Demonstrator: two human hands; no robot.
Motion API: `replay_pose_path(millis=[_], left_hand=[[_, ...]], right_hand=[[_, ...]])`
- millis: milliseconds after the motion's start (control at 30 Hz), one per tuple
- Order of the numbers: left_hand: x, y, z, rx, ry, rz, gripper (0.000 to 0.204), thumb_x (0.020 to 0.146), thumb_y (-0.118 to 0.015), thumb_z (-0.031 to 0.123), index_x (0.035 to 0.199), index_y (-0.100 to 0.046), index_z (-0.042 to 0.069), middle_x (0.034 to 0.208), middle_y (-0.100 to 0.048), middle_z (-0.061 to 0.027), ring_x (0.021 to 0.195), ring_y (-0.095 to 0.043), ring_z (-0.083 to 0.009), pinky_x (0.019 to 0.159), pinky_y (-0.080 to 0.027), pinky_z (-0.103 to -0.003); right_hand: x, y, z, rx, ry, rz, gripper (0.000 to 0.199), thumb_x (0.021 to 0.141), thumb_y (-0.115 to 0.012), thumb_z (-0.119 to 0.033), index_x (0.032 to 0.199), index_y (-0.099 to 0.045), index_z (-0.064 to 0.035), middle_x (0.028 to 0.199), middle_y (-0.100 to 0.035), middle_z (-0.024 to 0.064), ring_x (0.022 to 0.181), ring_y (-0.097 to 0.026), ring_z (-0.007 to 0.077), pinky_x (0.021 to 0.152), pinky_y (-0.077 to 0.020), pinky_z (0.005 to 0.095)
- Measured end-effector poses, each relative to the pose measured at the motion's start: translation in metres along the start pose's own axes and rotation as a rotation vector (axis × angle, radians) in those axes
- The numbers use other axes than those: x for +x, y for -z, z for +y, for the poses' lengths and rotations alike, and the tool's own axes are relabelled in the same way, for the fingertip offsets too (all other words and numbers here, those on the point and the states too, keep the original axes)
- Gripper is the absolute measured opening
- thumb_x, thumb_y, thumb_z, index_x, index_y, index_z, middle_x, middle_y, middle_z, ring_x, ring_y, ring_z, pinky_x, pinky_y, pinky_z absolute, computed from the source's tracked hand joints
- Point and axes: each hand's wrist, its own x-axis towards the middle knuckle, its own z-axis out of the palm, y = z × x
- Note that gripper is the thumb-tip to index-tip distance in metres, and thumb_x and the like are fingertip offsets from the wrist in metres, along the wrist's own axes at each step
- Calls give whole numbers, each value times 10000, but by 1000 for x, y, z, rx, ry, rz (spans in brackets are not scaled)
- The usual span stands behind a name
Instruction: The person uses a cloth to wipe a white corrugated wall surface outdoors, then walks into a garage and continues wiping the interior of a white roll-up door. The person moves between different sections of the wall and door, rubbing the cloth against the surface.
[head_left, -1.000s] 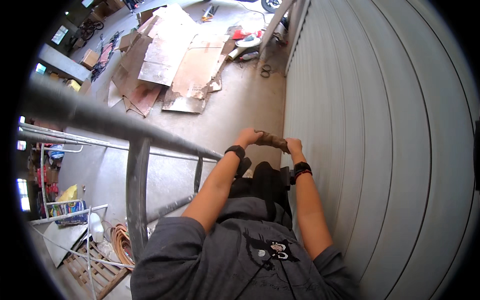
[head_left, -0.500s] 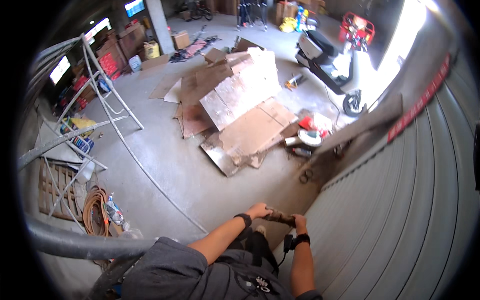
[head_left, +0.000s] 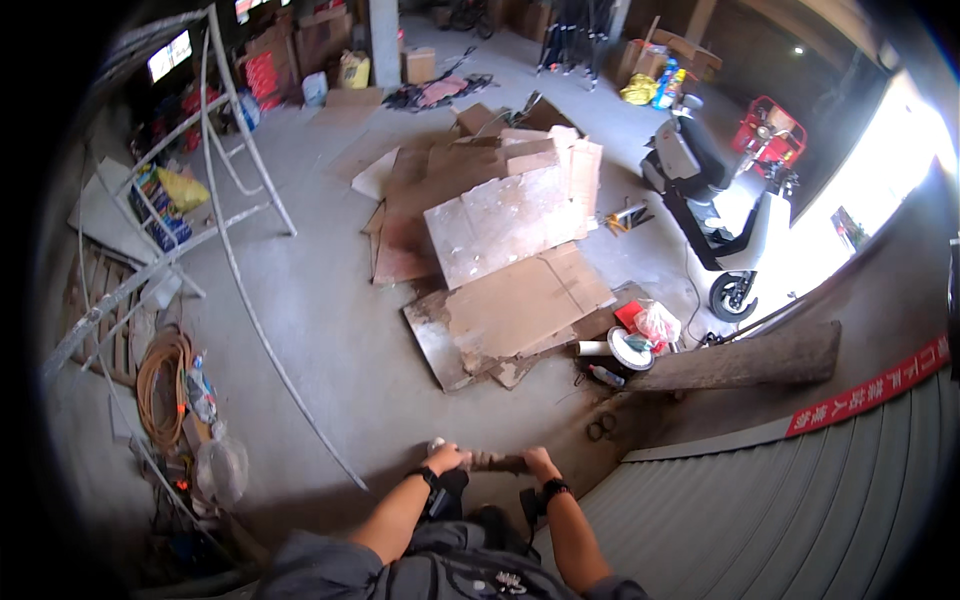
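Note:
Both hands are out in front of my body, low in the view, gripping a short brown bar-like piece [head_left: 498, 462] between them. It looks worn and dirty; its exact kind I cannot make out. My left hand [head_left: 447, 459] is closed round its left end and my right hand [head_left: 541, 463] round its right end. The piece lies almost level across the view, above the grey floor. On each wrist is a dark band. A dark cable hangs beside the right one. Below my left hand a shoe and dark trousers partly show.
Flattened cardboard [head_left: 530, 300] is heaped ahead. A scooter [head_left: 720, 210] stands far right, near a wooden plank [head_left: 750, 360]. Ribbed metal shutter [head_left: 760, 490] runs along my right. Left are a metal frame [head_left: 225, 225], a coiled hose [head_left: 160, 390] and a plastic bag [head_left: 222, 468].
My view has swung so the shutter sits lower and the cardboard shifts right. Both hands have moved left and down in view, still holding the brown piece, now more level.

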Motion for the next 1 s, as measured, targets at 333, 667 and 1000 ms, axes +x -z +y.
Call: replay_pose_path(millis=[333, 667, 1000], left_hand=[[92, 183, -8, -231, 161, 233, 502, 685, -627, 451, 924, -614, 10, 911, -628, -191, 864, -604, -318, 753, -470, -378], [180, 360, -74, -127, 297, 258, 497, 683, -612, 437, 889, -619, -14, 805, -629, -208, 758, -616, -336, 680, -474, -386], [274, 550, -110, -407, 349, 375, 502, 689, -648, 492, 797, -600, 4, 661, -589, -94, 603, -553, -201, 580, -434, -354]], right_hand=[[249, 89, -3, 51, -17, 5, 237, 661, -617, -150, 893, -642, -192, 937, -629, 68, 867, -604, 252, 709, -497, 361], [423, 242, -99, 1188, 23, -315, 169, 755, -623, -127, 914, -644, -72, 736, -588, 32, 633, -565, 133, 514, -468, 262], [636, 404, -172, 797, 44, -440, 351, 594, -733, -121, 925, -649, -38, 773, -637, 72, 659, -596, 144, 552, -496, 283]])
